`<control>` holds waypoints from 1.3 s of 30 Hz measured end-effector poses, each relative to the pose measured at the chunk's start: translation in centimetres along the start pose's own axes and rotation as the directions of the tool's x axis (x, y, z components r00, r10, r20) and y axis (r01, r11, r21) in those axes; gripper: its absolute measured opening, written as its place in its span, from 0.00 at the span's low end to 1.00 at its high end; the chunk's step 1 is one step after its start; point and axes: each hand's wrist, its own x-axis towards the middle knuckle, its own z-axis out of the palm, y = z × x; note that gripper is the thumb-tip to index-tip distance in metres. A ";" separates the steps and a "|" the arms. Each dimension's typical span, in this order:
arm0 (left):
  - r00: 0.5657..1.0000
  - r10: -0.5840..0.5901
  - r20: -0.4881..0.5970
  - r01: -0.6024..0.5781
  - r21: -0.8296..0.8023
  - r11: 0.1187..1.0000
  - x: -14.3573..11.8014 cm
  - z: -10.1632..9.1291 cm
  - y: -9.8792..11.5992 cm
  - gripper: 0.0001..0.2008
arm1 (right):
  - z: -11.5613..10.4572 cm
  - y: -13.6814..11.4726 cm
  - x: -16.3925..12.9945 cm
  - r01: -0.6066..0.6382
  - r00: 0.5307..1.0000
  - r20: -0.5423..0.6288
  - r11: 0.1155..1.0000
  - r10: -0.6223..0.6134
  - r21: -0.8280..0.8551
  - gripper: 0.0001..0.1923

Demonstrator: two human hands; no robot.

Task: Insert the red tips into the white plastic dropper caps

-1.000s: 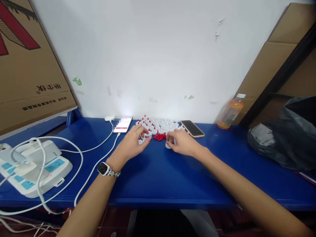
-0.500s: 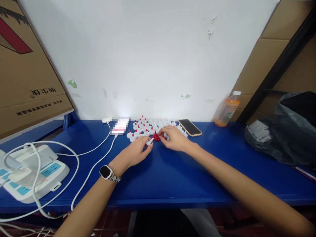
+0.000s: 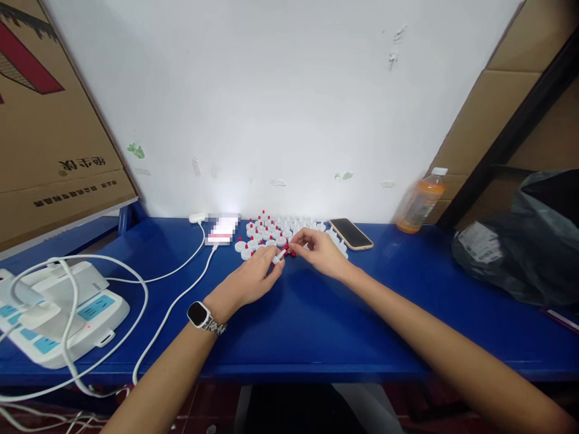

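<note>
Glossy blue table (image 3: 316, 325): left hand (image 3: 253, 278) fingers pinching a small white plastic disc (image 3: 279, 256); right hand (image 3: 319, 250) fingers pinched over tiny red caps (image 3: 289, 249), beside round white discs (image 3: 271, 232).

You are sitting at a makeshift piecework station in a storeroom-like corner rather than a proper workshop. The blue metal table (image 3: 316, 325) is pushed against a scuffed white wall (image 3: 289, 108), flattened cardboard boxes (image 3: 49, 138) lean on either side, and a black plastic sack (image 3: 520, 247) lies at your right. A power strip (image 3: 67, 313) with charging cables, two phones and a drink bottle (image 3: 418, 202) share the table with rows of small white caps (image 3: 275, 232).
</note>
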 end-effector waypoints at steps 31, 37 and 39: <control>0.992 0.108 -0.072 -0.114 -0.079 0.990 0.5 2.8 3.0 0.12 | 1.5 -1.4 -3.3 0.045 0.957 -0.290 0.991 -0.006 0.128 0.11; 0.974 0.223 -0.032 -0.219 0.092 0.971 2.3 4.2 2.6 0.12 | -2.7 -0.1 -4.3 0.107 0.988 -0.073 0.951 -0.134 -0.289 0.04; 0.974 0.227 -0.018 -0.223 0.123 0.967 2.7 4.7 2.4 0.12 | -3.9 0.3 -4.7 0.110 0.988 -0.054 0.912 -0.143 -0.394 0.02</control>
